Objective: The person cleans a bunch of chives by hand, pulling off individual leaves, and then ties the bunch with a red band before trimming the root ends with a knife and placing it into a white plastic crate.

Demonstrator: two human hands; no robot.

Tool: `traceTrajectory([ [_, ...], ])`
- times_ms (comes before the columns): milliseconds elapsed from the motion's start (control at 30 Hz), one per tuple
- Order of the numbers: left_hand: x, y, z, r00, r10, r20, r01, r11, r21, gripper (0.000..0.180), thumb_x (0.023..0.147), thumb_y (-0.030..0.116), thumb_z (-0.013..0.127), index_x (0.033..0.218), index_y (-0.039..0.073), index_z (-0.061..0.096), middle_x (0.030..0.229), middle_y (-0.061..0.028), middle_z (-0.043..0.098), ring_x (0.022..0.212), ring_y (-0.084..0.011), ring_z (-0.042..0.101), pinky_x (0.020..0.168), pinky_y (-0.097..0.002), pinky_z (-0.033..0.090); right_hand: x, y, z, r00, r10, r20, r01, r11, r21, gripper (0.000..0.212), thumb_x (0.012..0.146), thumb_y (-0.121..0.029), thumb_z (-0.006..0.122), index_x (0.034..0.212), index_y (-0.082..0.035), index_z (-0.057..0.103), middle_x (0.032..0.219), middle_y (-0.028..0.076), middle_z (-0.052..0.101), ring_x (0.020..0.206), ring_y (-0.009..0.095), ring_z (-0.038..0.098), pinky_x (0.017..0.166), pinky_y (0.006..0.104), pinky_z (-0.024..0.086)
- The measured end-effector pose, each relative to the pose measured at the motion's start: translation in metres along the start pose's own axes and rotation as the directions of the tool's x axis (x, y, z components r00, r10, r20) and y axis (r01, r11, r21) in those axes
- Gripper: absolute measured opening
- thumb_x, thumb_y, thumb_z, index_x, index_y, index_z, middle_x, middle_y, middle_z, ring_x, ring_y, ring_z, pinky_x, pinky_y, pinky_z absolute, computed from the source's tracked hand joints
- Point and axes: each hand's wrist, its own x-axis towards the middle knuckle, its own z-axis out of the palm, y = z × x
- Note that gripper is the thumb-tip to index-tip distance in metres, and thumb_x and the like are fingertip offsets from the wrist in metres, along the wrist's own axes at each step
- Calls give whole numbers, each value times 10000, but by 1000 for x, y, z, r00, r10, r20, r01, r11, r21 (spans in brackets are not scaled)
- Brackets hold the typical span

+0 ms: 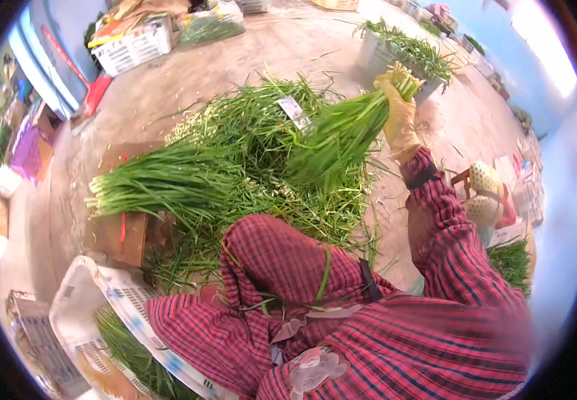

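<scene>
My right hand (400,123), in a pale yellow glove, grips a bunch of green garlic chives (348,130) by the pale stem ends. The leaves hang down and to the left over a loose heap of chives (255,113) on the floor. A second, neatly laid bunch of chives (168,180) rests on a low brown box (116,240) at the left, its pale ends pointing left. A red strip (123,227) hangs at that box's side. My left hand does not show; red plaid cloth fills the lower middle.
A white plastic crate (75,293) with greens stands at the lower left. A grey tub of greens (375,53) sits beyond my right hand. Near my right arm is a small seat with a pale spotted cushion (485,180). Another white crate (138,53) stands far left.
</scene>
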Motion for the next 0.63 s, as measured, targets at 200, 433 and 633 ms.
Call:
traceTrajectory([
  [200, 10, 218, -31, 539, 646, 540, 688, 30, -725, 723, 866, 249, 681, 1457, -76, 420, 1328, -231, 613, 1203, -346, 621, 1026, -400, 481, -15, -14, 22, 989, 137, -58, -110, 933, 343, 232, 897, -245, 711, 1083, -107, 692, 999, -14, 661, 846, 123, 625, 747, 311, 519],
  [433, -23, 421, 66, 476, 767, 429, 861, -506, -52, 761, 908, 622, 607, 1502, 188, 415, 1546, -134, 417, 1383, -372, 431, 1160, -575, 336, -71, -14, 22, 935, 319, 154, -337, 671, 660, 187, 985, -272, 612, 1086, -116, 633, 959, 17, 664, 884, 169, 659, 811, 359, 567],
  [633, 15, 415, 91, 781, 395, 483, 609, -653, -451, 728, 944, 631, 550, 1501, 180, 421, 1510, -118, 463, 1369, -339, 463, 1088, -623, 423, -106, 66, -32, 763, 595, 254, -535, 360, 764, 444, 972, -240, 617, 1378, -67, 564, 1077, 50, 699, 941, 162, 664, 864, 368, 578],
])
